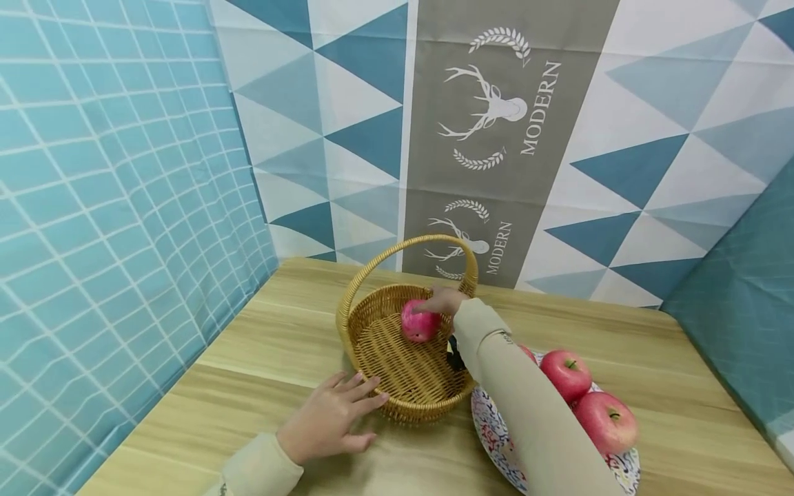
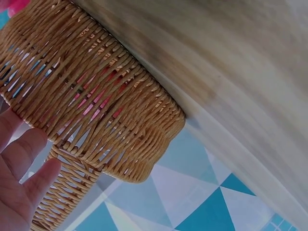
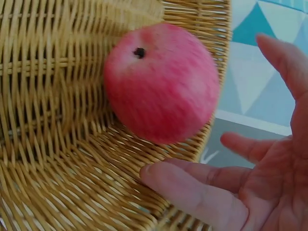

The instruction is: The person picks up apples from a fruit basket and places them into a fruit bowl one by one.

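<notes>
A pink-red apple [image 1: 420, 321] lies inside a round wicker basket [image 1: 397, 358] with a tall arched handle, against its far wall. My right hand [image 1: 448, 302] reaches over the basket's right rim beside that apple. In the right wrist view, the fingers of the right hand [image 3: 231, 178] are spread, and a gap shows between them and the apple [image 3: 161, 84]. My left hand [image 1: 331, 417] rests its fingertips on the near left rim, the fingers extended. From the left wrist view, the left hand [image 2: 21, 178] touches the edge of the woven wall [image 2: 96, 96].
A plate [image 1: 490, 427] with a colourful pattern stands right of the basket, partly hidden by the right sleeve [image 1: 533, 406]. It bears several apples, among them a red apple [image 1: 606, 421] at the front right. Patterned cloth [image 1: 360, 138] hangs behind the wooden table [image 1: 248, 358].
</notes>
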